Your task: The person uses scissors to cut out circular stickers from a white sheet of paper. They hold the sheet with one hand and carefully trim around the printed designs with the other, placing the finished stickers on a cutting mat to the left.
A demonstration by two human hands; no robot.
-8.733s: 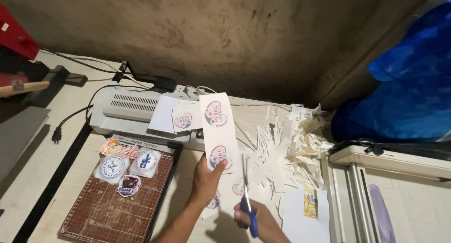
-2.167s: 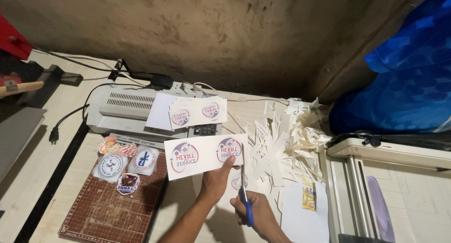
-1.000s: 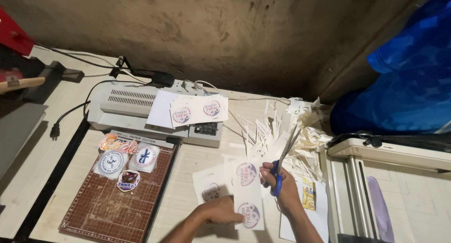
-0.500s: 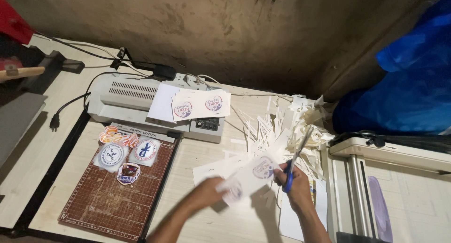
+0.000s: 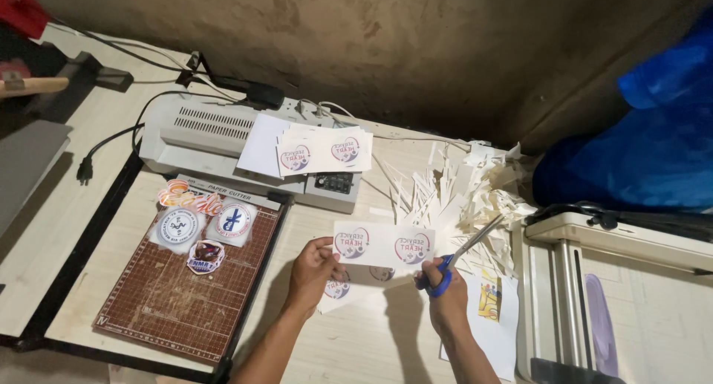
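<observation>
Two round printed logos on a glossy white rectangular paper strip [image 5: 383, 244], pinched by left hand [image 5: 312, 271], right hand [image 5: 445, 291] gripped blue-handled steel scissors [image 5: 462, 254], jagged off-white paper offcuts [image 5: 468, 194] heaped beside.

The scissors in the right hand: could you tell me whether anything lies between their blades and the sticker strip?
Nothing visible does. The scissors point up and away to the right, while both hands hold the sticker strip, with bare air between.

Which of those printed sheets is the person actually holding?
The sheet with two round logos, held up between both hands above the table. The similar sheets lie untouched on the grey laminator.
</observation>
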